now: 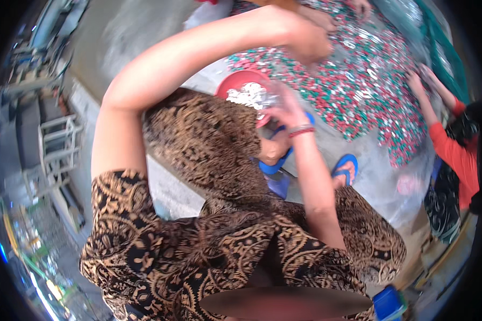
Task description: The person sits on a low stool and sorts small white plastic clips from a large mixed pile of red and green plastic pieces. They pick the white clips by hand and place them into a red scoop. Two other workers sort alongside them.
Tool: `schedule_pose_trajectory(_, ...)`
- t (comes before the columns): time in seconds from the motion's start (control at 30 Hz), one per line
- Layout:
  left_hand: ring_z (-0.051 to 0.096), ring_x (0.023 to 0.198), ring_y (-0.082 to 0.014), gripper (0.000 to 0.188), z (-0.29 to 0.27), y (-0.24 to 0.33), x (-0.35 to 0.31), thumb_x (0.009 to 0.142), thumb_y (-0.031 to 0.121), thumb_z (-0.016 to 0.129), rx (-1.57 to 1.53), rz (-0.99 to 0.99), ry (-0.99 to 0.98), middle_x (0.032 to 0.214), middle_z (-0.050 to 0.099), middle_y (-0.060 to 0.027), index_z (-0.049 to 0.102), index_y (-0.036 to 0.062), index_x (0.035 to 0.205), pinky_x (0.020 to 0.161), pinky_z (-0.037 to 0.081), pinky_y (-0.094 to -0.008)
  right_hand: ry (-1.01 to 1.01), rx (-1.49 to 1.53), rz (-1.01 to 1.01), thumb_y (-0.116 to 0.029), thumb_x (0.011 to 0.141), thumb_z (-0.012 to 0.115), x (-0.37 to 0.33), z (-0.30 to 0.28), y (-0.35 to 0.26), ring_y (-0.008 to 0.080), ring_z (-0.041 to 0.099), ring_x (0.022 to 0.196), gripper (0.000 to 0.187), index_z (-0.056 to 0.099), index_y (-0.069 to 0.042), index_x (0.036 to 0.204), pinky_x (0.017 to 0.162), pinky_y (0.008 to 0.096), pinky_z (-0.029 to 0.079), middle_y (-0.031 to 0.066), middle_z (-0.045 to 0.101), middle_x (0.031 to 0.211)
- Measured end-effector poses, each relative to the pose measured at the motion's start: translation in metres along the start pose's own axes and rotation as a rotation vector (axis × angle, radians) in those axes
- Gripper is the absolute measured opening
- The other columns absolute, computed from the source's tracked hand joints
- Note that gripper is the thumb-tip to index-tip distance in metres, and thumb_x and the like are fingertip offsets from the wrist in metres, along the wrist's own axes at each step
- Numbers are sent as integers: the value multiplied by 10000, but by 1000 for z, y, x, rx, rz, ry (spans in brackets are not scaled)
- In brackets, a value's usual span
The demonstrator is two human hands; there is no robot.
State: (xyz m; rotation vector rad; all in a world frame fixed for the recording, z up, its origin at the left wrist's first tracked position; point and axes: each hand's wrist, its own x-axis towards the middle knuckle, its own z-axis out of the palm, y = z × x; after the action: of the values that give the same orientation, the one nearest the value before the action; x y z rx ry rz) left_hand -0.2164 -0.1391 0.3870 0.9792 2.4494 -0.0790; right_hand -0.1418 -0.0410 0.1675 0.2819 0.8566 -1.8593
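My left hand (pixel 311 47) hangs over the near edge of a spread of small red, green and silvery pieces (pixel 359 80). Motion smears its bent fingers, so any held thing is hidden. My right hand (pixel 290 111), with a red band on its wrist, is at the right side of a red bowl (pixel 231 81). Its fingers curve by the rim with the thumb apart from them; blur hides whether they grip anything. Shiny silver pieces (pixel 247 95) fill the bowl, which stands beyond my left knee.
Blue flip-flops (pixel 346 167) are on my feet. At right, a person in an orange top (pixel 450 147) reaches into the pieces; other hands (pixel 359 9) work at the top. Clear plastic sheeting (pixel 380 184) lies beneath. A white metal frame (pixel 59 142) stands at left.
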Motion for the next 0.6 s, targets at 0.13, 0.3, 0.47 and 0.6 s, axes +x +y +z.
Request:
schedule_pose_trajectory(0.13,619,900,-319,353,-6,9,11,835,256,607,-80,-19,-19,908,652,-176,588,55,1125,780,487,-419,-141,-34,35,-496,867,518,-8,21,3,298,-8,1384,699,267,-158,1426,927,761,143,51,9,1523)
schedule_pose_trajectory(0.3,616,921,-313,385,-28,-6,50,806,307,641,4,-66,-106,966,651,-158,610,51,1092,798,480,-412,-263,195,-315,-226,823,647,-34,-35,-53,342,437,1180,573,402,-67,1316,895,555,436,120,367,1331)
schedule_pose_trajectory(0.47,608,962,-305,381,7,-25,164,798,310,651,-22,68,-174,971,649,-167,616,32,1056,825,474,-410,800,4,-720,-155,829,590,-75,-162,-90,180,538,922,410,512,-48,1217,770,348,477,103,561,1055)
schedule_pose_trajectory(0.6,589,987,-327,373,88,-29,269,783,260,671,-212,-71,-90,1003,623,-197,591,21,1058,854,469,-409,1300,-1000,-614,-31,698,645,-94,-228,-100,267,517,1049,624,479,-113,1294,885,401,429,162,501,1189)
